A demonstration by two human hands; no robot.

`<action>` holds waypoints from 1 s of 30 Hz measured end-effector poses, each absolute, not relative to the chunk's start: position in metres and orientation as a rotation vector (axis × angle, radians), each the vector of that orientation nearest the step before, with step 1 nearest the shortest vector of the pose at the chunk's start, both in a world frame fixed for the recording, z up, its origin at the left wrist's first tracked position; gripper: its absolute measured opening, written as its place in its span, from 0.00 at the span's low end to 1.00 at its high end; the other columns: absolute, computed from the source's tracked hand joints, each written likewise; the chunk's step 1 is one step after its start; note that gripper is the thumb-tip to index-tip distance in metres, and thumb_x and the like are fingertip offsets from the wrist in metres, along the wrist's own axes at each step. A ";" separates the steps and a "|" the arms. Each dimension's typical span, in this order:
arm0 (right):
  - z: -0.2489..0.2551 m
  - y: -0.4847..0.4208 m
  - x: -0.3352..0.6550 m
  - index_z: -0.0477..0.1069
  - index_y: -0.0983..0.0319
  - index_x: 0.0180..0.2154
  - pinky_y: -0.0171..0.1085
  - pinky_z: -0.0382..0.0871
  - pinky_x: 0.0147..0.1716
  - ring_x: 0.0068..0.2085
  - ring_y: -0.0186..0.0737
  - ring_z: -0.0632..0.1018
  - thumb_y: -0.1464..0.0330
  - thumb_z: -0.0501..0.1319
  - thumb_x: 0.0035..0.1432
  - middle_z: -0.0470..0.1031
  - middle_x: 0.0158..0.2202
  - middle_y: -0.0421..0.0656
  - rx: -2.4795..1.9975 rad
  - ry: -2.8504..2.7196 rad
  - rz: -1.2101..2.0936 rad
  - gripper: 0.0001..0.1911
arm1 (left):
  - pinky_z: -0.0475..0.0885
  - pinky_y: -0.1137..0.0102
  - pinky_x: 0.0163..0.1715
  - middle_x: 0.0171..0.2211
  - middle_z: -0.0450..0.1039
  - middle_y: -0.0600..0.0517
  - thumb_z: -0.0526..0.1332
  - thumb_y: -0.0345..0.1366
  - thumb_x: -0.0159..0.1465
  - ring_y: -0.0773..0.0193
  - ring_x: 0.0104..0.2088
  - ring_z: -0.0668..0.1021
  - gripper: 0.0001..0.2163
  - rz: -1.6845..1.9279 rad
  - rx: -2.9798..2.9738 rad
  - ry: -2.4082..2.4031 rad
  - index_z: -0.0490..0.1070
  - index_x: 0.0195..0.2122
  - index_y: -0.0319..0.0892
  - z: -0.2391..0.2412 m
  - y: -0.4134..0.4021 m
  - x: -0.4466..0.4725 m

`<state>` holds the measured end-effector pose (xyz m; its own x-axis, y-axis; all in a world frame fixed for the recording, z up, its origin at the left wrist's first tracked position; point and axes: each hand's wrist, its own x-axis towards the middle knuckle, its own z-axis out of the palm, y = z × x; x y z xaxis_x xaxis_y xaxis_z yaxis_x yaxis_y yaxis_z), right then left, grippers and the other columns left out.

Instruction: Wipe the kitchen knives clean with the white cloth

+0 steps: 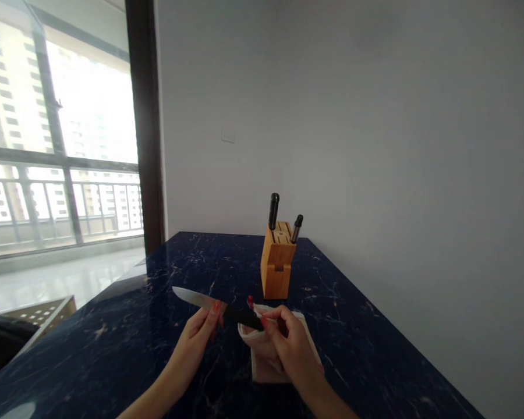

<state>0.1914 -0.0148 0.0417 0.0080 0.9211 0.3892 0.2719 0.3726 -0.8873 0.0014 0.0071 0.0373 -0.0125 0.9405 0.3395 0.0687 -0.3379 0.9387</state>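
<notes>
A kitchen knife [242, 317] with a black handle is held level in front of me, its blade pointing left. My left hand [199, 333] pinches the blade close to the handle. Around the handle's right end, the fingers of my right hand [291, 343] are closed, with part of a pale cloth [262, 352] gathered there. The cloth hangs and lies under my right hand on the table; its far corner shows a red patch. Exactly how the cloth meets the handle is partly hidden by my fingers.
Just beyond the cloth stands a wooden knife block [276, 273] with two black-handled tools in its slots. The dark blue marbled table [179, 262] runs along a grey wall on the right. At lower left is a chair [48, 317]; a window lies beyond.
</notes>
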 end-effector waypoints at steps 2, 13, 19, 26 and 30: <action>0.042 -0.014 0.193 0.68 0.61 0.31 0.33 0.64 0.31 0.32 0.38 0.73 0.61 0.54 0.54 0.73 0.29 0.40 -1.132 -1.467 0.741 0.10 | 0.58 0.75 0.22 0.17 0.59 0.58 0.55 0.52 0.55 0.69 0.21 0.62 0.19 1.448 1.503 1.099 0.65 0.19 0.40 0.037 0.008 0.003; 0.038 -0.006 0.198 0.70 0.61 0.29 0.36 0.66 0.30 0.29 0.41 0.74 0.57 0.57 0.50 0.74 0.27 0.43 -1.157 -1.311 0.683 0.14 | 0.55 0.76 0.16 0.11 0.57 0.60 0.57 0.53 0.53 0.71 0.15 0.61 0.19 1.491 1.461 1.272 0.67 0.19 0.40 0.025 0.016 0.003; 0.040 -0.010 0.193 0.70 0.63 0.31 0.34 0.66 0.29 0.30 0.40 0.75 0.59 0.57 0.51 0.75 0.28 0.43 -1.136 -1.331 0.780 0.13 | 0.66 0.72 0.22 0.15 0.69 0.54 0.59 0.51 0.52 0.64 0.19 0.71 0.19 1.326 1.481 1.153 0.72 0.21 0.38 0.027 0.007 0.018; 0.035 -0.012 0.182 0.70 0.63 0.35 0.34 0.67 0.28 0.30 0.39 0.75 0.61 0.57 0.52 0.75 0.30 0.43 -1.077 -1.397 0.937 0.12 | 0.67 0.72 0.23 0.17 0.71 0.54 0.56 0.50 0.55 0.64 0.21 0.73 0.18 1.149 1.585 1.024 0.71 0.23 0.39 0.020 -0.003 0.030; 0.031 -0.014 0.172 0.69 0.63 0.34 0.32 0.65 0.21 0.24 0.36 0.73 0.63 0.56 0.52 0.74 0.26 0.42 -1.098 -1.484 0.962 0.11 | 0.66 0.73 0.22 0.16 0.71 0.54 0.53 0.50 0.58 0.65 0.20 0.72 0.19 1.057 1.635 1.000 0.69 0.21 0.39 0.013 0.000 0.031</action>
<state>0.1720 -0.0143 0.0311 -0.0743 0.9630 0.2590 0.1566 0.2677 -0.9507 0.0308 0.0003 0.0132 0.3019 0.9327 0.1974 0.1449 -0.2495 0.9575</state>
